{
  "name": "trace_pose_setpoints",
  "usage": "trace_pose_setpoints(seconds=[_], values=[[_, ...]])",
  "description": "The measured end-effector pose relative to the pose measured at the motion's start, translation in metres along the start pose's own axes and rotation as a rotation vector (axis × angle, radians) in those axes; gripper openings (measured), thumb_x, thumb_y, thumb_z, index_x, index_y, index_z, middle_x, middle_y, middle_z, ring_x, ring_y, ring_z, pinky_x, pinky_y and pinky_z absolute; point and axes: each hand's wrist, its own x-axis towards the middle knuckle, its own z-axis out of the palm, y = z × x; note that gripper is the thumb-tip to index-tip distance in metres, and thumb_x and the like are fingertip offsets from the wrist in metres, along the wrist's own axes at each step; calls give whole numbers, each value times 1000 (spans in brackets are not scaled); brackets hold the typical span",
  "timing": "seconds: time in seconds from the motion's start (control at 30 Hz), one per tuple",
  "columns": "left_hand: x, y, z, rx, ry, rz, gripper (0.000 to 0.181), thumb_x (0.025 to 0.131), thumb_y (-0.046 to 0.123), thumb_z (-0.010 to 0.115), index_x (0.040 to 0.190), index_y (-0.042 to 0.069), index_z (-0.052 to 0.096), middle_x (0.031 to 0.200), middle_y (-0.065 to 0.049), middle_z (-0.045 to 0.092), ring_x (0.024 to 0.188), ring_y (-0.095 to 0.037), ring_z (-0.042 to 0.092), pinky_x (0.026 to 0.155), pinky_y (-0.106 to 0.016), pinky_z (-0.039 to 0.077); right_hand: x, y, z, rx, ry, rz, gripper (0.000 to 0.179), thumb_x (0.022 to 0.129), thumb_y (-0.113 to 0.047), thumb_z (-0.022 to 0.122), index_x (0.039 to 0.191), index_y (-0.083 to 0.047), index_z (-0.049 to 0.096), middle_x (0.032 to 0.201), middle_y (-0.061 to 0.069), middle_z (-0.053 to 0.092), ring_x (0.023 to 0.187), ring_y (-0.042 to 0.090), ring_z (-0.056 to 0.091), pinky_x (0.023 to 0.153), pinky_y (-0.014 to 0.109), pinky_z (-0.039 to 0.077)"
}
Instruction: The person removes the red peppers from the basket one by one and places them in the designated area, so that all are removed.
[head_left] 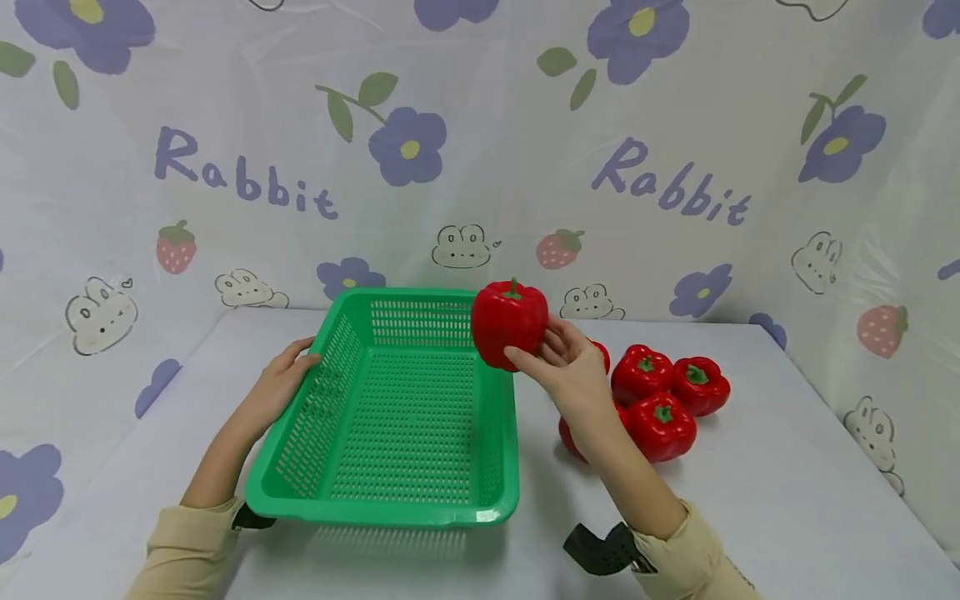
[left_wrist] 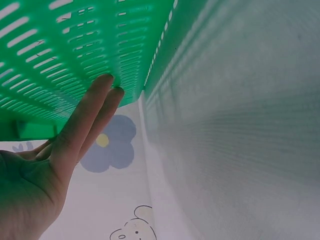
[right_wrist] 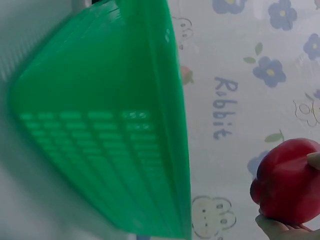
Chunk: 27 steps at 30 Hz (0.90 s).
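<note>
My right hand (head_left: 581, 375) grips a red bell pepper (head_left: 508, 325) by its side, thumb in front, green stem upward. The pepper overlaps the far right corner of the green basket in the head view; in the right wrist view, the pepper (right_wrist: 287, 182) is beyond the basket's rim (right_wrist: 167, 100). My left hand (head_left: 283, 383) holds the left side of the slotted plastic basket (head_left: 382, 512), thumb at the rim. Below the rim, fingers (left_wrist: 82, 122) of that hand lie fairly straight along the slotted wall in the left wrist view. The basket's inside shows no peppers.
Several more red bell peppers (head_left: 662, 427) sit grouped on the white table (head_left: 780, 467) right of the basket, partly hidden behind my right hand and forearm. A patterned cloth (head_left: 480, 150) with flowers and rabbits hangs behind the table and along its sides.
</note>
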Motion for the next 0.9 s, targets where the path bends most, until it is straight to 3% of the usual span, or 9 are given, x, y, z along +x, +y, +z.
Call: trace_pose_setpoints(seconds=[0.33, 0.57, 0.7, 0.8, 0.9], values=[[-2, 2, 1, 2, 7, 8, 58, 105, 37, 31, 154, 6, 25, 151, -29, 36, 127, -45, 47, 101, -55, 38, -24, 9, -51, -46, 103, 80, 76, 90, -31, 71, 153, -18, 32, 152, 2, 45, 139, 19, 45, 101, 28, 44], [-1, 3, 3, 5, 35, 16, 58, 104, 37, 33, 152, 4, 30, 146, -29, 41, 121, -40, 51, 97, -52, 41, -40, 21, -91, -49, 171, 38, 78, 89, -31, 71, 153, -17, 29, 155, 8, 40, 141, 24, 42, 89, 12, 47], [-2, 3, 3, 5, 30, 10, 58, 104, 38, 33, 152, 5, 29, 148, -28, 39, 125, -42, 48, 100, -54, 39, -46, 32, -116, -17, 233, 19, 80, 88, -29, 73, 154, -16, 30, 154, 9, 40, 130, 10, 52, 84, 7, 47], [-2, 2, 2, 11, 6, 7, 59, 105, 37, 32, 154, 5, 25, 151, -29, 34, 130, -45, 43, 102, -58, 36, -50, 42, -135, 26, 275, 8, 79, 88, -24, 73, 153, -13, 30, 146, 3, 47, 112, -5, 57, 82, 6, 48], [-2, 3, 1, 16, 0, 8, 59, 105, 37, 31, 154, 5, 24, 153, -28, 33, 131, -45, 42, 103, -58, 36, -53, 52, -153, 63, 314, 4, 79, 88, -22, 72, 153, -11, 29, 138, -3, 51, 102, -10, 59, 79, 6, 48]])
